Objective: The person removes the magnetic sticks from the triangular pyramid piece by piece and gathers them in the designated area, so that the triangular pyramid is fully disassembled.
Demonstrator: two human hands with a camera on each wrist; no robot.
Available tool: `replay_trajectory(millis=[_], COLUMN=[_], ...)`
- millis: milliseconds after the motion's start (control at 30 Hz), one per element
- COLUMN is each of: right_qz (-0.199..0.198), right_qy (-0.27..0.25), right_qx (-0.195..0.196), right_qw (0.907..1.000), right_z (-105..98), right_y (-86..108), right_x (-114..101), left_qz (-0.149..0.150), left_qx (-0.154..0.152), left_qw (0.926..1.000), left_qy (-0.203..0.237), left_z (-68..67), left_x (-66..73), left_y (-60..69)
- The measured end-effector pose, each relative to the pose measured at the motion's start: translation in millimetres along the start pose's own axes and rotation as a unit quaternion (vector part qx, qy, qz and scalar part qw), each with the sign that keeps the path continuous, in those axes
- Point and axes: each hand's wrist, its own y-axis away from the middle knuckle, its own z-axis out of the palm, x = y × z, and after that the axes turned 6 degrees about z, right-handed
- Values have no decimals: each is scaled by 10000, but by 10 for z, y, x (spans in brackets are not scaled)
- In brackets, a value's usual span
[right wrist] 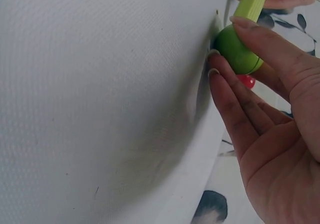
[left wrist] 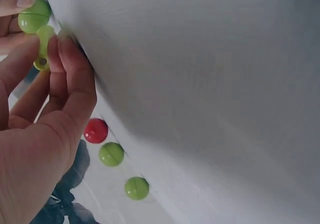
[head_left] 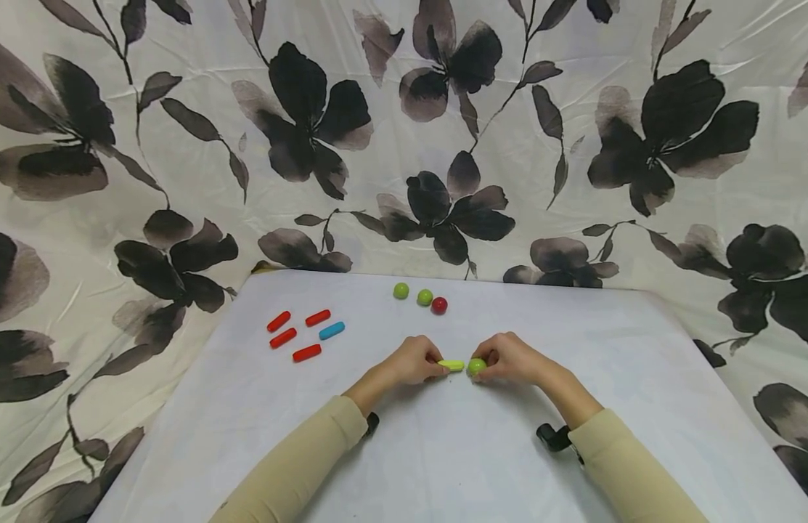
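My left hand (head_left: 411,361) pinches a short yellow-green plastic stick (head_left: 453,365); the left wrist view shows a small holed tab at its end. Facing it, my right hand (head_left: 510,359) grips a glossy green ball (head_left: 476,367) between thumb and fingers. The ball has a seam line, plain in the left wrist view. In the head view a slight gap parts the stick's free end from the ball. Both wrist views show the two close together, and whether they touch I cannot tell. Both hands are low over the white table (head_left: 443,450).
Toward the table's back edge are two more green balls (head_left: 401,290) and a red ball (head_left: 439,305). Several red sticks (head_left: 307,353) and a blue stick (head_left: 332,330) lie at the left. A floral cloth (head_left: 560,58) hangs behind the table.
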Motion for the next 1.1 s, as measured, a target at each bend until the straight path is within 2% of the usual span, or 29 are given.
replay_trajectory(millis=[200,300,433,567,700,800,1000,1100], right_qz=[70,64,68,77,92,75,9,10], right_qy=[32,23,-17,-33,-32,-59,-94,-88], right_qx=[4,0,-36,-24,14,2,-12,4], right_qw=[10000,10000,10000,10000,10000,10000,10000,10000], right_z=[14,27,39,34,28,33,38,31], right_y=[-4,-4,-2,-1,3,4,4,7], right_x=[-18,-27,-24,-16,-14,-14,-10,-2], left_qz=[18,-59,-163,-258,-407,-494,-746,-901], left_qx=[-107,-139,3,369,807,1117,1665,1771], left_qw=[9999,9999,9999,9990,9958,9923,9827,9791], left_qy=[-5,15,39,-39,-152,-201,-331,-434], left_z=[-28,-75,-232,-480,-749,-938,-1270,-1395], left_x=[-34,-73,-153,-251,-377,-513,-866,-1044], left_y=[59,137,280,443,667,885,1362,1573])
